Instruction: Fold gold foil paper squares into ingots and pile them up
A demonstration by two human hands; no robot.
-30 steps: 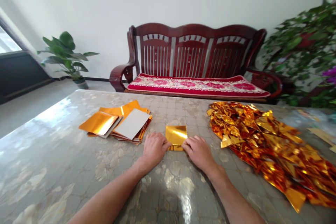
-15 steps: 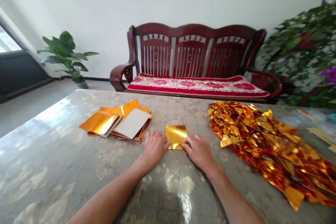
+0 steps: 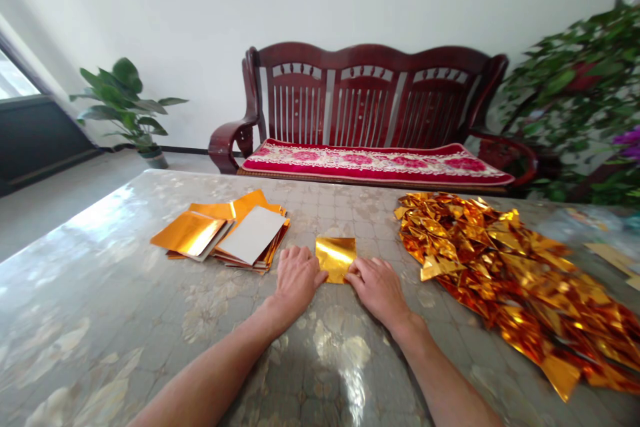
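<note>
A small square of shiny gold foil paper lies on the patterned table in front of me. My left hand rests on the tabletop, its thumb and fingers closed at the paper's near left corner. On the other side, my right hand pinches the near right corner between thumb and fingertips. Left of my hands is a loose stack of foil sheets, some gold side up, with a white-backed sheet on top. A big heap of folded gold foil pieces spreads out to the right.
The table has a glossy covering. Clear plastic bags and a flat tan piece lie at the far right. Behind the table stand a dark red wooden bench, a potted plant and leafy greenery.
Very little differs. The left thumb and right fingertips have shifted slightly at the near edge of the foil paper; the stack and the heap are unchanged.
</note>
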